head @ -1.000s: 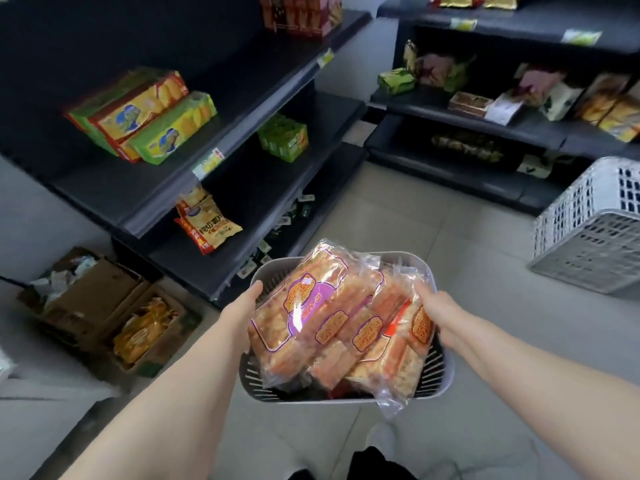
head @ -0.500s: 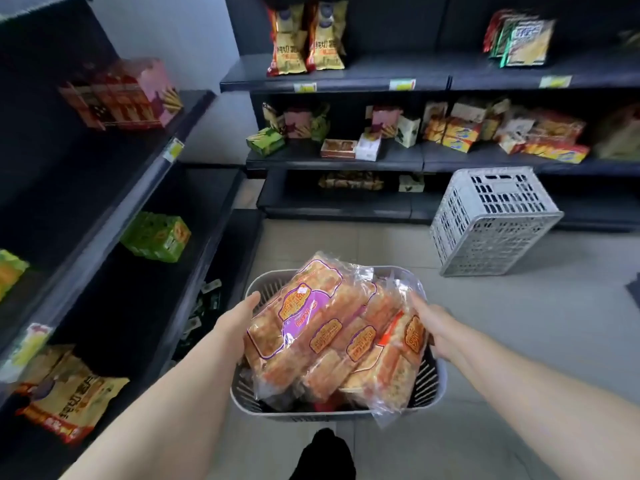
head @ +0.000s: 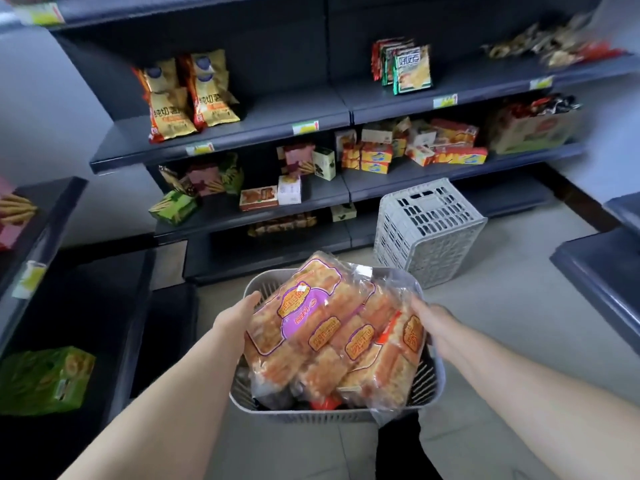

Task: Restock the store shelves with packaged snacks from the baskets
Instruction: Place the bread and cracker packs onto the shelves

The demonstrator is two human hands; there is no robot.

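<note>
**Head view.** You hold a grey basket [head: 313,415] in front of you, above the tiled floor [head: 512,306], with one hand on each side.

- Your left hand [head: 235,317] grips the left rim. The thumb lies on top against the nearest pack, and the other fingers are hidden below the rim.
- Your right hand [head: 433,323] grips the right rim. Its fingers curl over the edge and are partly covered by clear wrapping.
- The snack packs [head: 381,358] lie heaped in the basket and rise above its rim. The top pack has a purple label and lies slanted across the others.

Ahead of you stands a dark shelf unit [head: 263,124].

- Two gold bags [head: 187,95] stand upright on an upper shelf at the left.
- Orange and yellow boxes [head: 377,157] sit in a loose pile on the shelf below, further right.
- A pale plastic crate [head: 427,230] rests upside down and tilted on the floor. It is just in front of the lowest shelf and beyond the basket.

At your left runs a side shelf [head: 52,202]. A green box [head: 45,379] lies on its lower level, well apart from the basket.
</note>
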